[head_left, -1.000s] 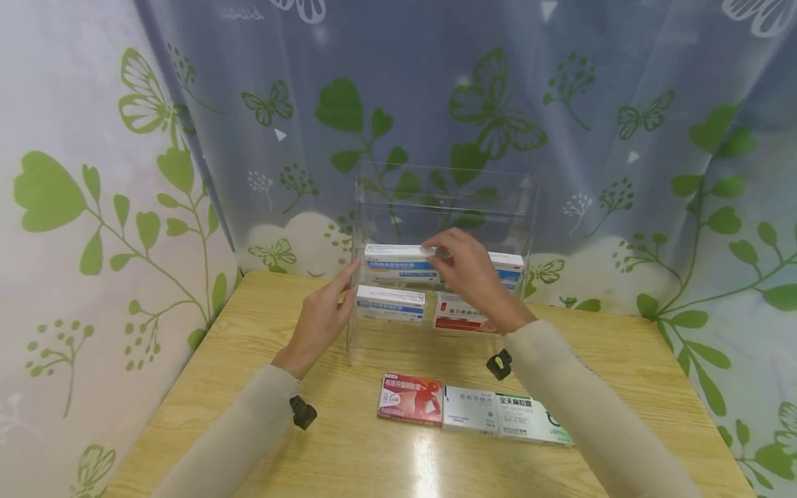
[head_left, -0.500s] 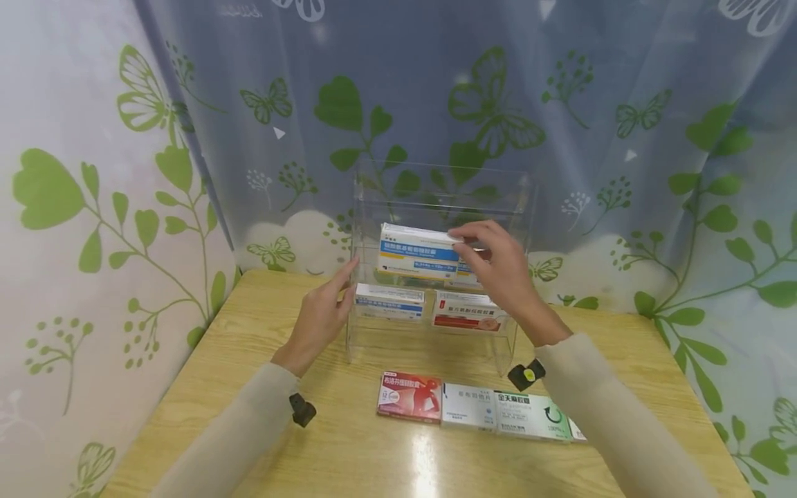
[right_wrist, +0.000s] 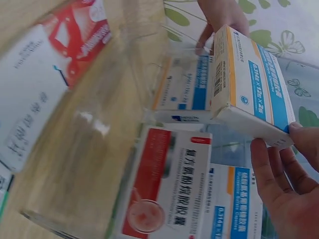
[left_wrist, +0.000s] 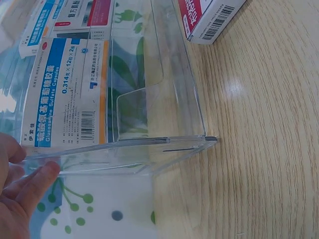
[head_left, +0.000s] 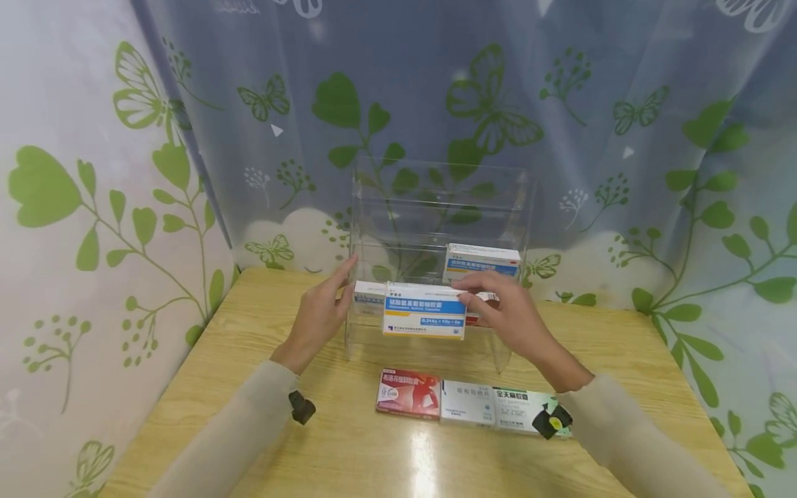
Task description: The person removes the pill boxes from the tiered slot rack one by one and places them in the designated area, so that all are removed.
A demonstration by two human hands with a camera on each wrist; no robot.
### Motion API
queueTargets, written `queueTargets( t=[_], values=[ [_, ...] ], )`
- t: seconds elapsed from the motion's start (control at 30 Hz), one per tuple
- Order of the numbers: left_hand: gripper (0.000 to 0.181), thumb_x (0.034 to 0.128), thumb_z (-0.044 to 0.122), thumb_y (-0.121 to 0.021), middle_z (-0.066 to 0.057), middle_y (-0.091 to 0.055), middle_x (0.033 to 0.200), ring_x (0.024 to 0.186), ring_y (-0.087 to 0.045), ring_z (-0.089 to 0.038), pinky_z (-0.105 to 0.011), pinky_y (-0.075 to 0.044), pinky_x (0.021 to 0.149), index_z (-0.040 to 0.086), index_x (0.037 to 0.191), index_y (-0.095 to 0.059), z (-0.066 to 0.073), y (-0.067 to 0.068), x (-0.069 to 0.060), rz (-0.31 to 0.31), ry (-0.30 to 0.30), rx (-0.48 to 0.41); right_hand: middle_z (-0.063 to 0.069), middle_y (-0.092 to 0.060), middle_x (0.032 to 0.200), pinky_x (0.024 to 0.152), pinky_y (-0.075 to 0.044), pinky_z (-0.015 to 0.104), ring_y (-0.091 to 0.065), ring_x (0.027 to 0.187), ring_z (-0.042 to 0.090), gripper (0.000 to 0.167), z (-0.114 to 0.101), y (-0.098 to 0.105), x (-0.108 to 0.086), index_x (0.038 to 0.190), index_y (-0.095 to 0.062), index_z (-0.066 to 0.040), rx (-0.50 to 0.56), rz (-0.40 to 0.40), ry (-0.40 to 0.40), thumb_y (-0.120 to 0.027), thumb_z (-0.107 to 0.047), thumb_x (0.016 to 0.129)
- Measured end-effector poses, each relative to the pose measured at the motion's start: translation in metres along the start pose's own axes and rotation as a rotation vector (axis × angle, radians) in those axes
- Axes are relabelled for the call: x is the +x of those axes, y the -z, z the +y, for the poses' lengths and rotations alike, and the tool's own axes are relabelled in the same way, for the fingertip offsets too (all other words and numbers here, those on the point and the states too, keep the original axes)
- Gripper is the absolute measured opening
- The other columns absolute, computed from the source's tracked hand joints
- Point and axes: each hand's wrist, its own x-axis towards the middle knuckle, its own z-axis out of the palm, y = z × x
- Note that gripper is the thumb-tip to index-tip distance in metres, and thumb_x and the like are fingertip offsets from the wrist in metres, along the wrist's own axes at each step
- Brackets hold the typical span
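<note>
My right hand (head_left: 519, 321) pinches one end of a white and blue medicine box (head_left: 423, 315), holding it in front of a clear acrylic rack (head_left: 349, 342). Its thumb and fingers show against the box end in the right wrist view. Straight fingers of my left hand (head_left: 316, 315) touch the rack's left side panel. On the upper tier, at the right, stands a similar blue and white box (head_left: 482, 259). Behind the held box, the lower tier bears another blue and white box (head_left: 367, 296), partly hidden, and a red and white box (right_wrist: 169, 184).
On the wooden table (head_left: 249, 443), before the rack, lie a red medicine box (head_left: 407, 395), a white one (head_left: 467, 403) and a green and white one (head_left: 517, 411), side by side. The right wristband covers part of the last. A patterned curtain (head_left: 398, 104) hangs behind.
My right hand has lifted the blue and white box off the left of the upper tier and brought it forward and down, before the lower tier. The left hand stays at the rack's side.
</note>
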Motion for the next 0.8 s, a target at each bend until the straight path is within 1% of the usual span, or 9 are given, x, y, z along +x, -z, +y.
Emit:
queueTargets(
  t=[0.1,0.17,0.2,0.27,0.33,0.43,0.6,0.7,0.8],
  values=[
    [0.06,0.1078,0.006,-0.067,-0.025,-0.079,0.12,0.046,-0.035,-0.003,-0.023,-0.043,0.049,0.011,0.165,-0.049,0.0,0.0,0.0,0.003,0.0,0.002,0.01,-0.071,0.138,0.096,-0.065,0.042,-0.071,0.122,0.031,0.023,0.006,-0.008,-0.012,0.129,-0.078,-0.012,0.042,-0.026,-0.031,-0.069,-0.017,0.109],
    [0.061,0.1073,0.006,-0.067,-0.025,-0.08,0.12,0.046,-0.033,-0.002,-0.023,-0.042,0.048,0.012,0.165,-0.049,0.0,0.0,0.0,0.005,0.0,-0.001,0.01,-0.072,0.136,0.096,-0.065,0.038,-0.072,0.12,0.029,0.022,0.009,-0.014,-0.022,0.128,-0.078,-0.012,0.077,-0.057,-0.054,-0.069,-0.016,0.109],
    [0.061,0.1071,0.006,-0.068,-0.025,-0.08,0.119,0.046,-0.033,-0.001,-0.023,-0.042,0.048,0.012,0.164,-0.049,0.0,-0.001,0.0,0.006,-0.001,-0.002,0.009,-0.072,0.135,0.096,-0.065,0.036,-0.072,0.118,0.027,0.022,0.011,-0.018,-0.027,0.128,-0.078,-0.013,0.085,-0.072,-0.065,-0.069,-0.017,0.109],
    [0.06,0.1073,0.006,-0.067,-0.025,-0.08,0.12,0.046,-0.032,0.0,-0.023,-0.041,0.048,0.011,0.164,-0.049,0.0,-0.001,0.0,0.007,-0.002,-0.005,0.009,-0.073,0.131,0.092,-0.065,0.033,-0.076,0.11,0.024,0.022,0.015,-0.025,-0.037,0.128,-0.077,-0.012,0.127,-0.113,-0.083,-0.069,-0.016,0.108],
    [0.06,0.1073,0.006,-0.067,-0.025,-0.08,0.12,0.045,-0.031,0.0,-0.022,-0.041,0.047,0.011,0.164,-0.049,0.0,-0.001,0.0,0.006,-0.004,-0.004,0.01,-0.073,0.131,0.092,-0.065,0.031,-0.075,0.108,0.018,0.022,0.021,-0.032,-0.047,0.128,-0.077,-0.012,0.153,-0.152,-0.095,-0.069,-0.017,0.109],
    [0.059,0.1075,0.006,-0.067,-0.025,-0.079,0.12,0.045,-0.031,0.0,-0.022,-0.04,0.047,0.01,0.164,-0.05,-0.001,-0.001,0.0,0.007,-0.008,-0.003,0.015,-0.072,0.131,0.088,-0.066,0.034,-0.075,0.101,0.014,0.022,0.029,-0.042,-0.06,0.128,-0.076,-0.01,0.212,-0.214,-0.118,-0.068,-0.017,0.109],
    [0.059,0.1075,0.006,-0.067,-0.026,-0.079,0.121,0.045,-0.03,-0.001,-0.021,-0.039,0.046,0.011,0.164,-0.05,-0.001,0.0,0.0,0.008,-0.005,-0.001,0.019,-0.07,0.131,0.087,-0.067,0.036,-0.075,0.1,0.014,0.02,0.038,-0.056,-0.076,0.125,-0.076,-0.008,0.283,-0.293,-0.174,-0.068,-0.017,0.109],
    [0.06,0.1074,0.006,-0.067,-0.026,-0.079,0.122,0.045,-0.03,0.0,-0.022,-0.038,0.047,0.012,0.164,-0.049,0.0,0.0,0.0,0.002,0.005,0.0,0.015,-0.073,0.126,0.088,-0.066,0.034,-0.075,0.102,0.014,0.018,0.042,-0.063,-0.084,0.122,-0.077,-0.009,0.278,-0.33,-0.187,-0.07,-0.018,0.108],
    [0.06,0.1075,0.006,-0.067,-0.025,-0.079,0.122,0.046,-0.031,-0.001,-0.022,-0.04,0.048,0.012,0.164,-0.049,0.0,0.0,0.0,-0.001,0.011,0.0,0.008,-0.076,0.12,0.091,-0.063,0.029,-0.071,0.104,0.011,0.016,0.046,-0.068,-0.091,0.12,-0.078,-0.012,0.244,-0.367,-0.171,-0.071,-0.021,0.107]
  ],
)
